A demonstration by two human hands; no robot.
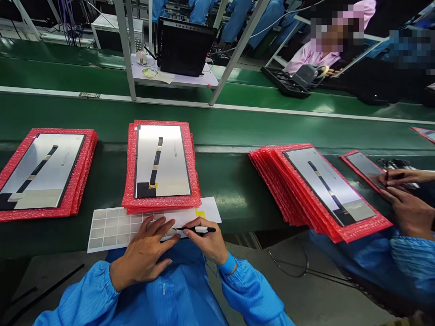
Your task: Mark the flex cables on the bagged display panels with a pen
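Observation:
My right hand [208,240] is closed round a pair of tweezers [200,229] with a dark grip, their tip pointing left over a label sheet [110,228]. Fingers spread, my left hand [147,249] lies on that sheet, close to the tip. Pale squares in a grid cover the sheet, with a yellow mark near its right end. Just beyond both hands, an LCD panel [173,163] rests back side up on red bubble-wrap bags [163,206]. A black flex cable [156,160] runs along its silver back. What lies under the tweezer tip is too small to tell.
More panels on red bags stand in a left stack [50,167] and a leaning right stack [331,185]. At far right a co-worker's hands [408,203] work over another panel. Behind the green bench [224,176], a monitor [185,47] stands on a shelf between metal posts.

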